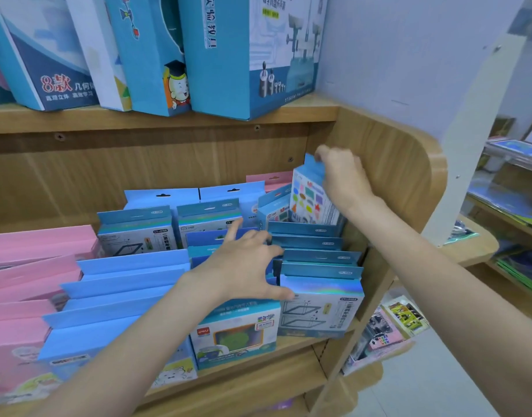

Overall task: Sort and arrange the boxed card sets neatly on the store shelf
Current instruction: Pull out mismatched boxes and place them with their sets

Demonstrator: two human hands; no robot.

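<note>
Rows of boxed card sets stand on a wooden shelf (289, 344). My right hand (341, 176) pinches the blue hang tab of a white box printed with coloured shapes (308, 200), tilted at the back right corner. My left hand (246, 266) rests with spread fingers on the tops of the blue boxes in the middle row (237, 335), its thumb touching the front box of the holographic blue row (320, 299) at the right.
Pink boxes (27, 284) fill the left side, light blue ones (117, 296) the centre-left. Large blue kit boxes (228, 55) stand on the shelf above. The rounded wooden side panel (409, 176) closes the right end. Other racks with goods lie at right.
</note>
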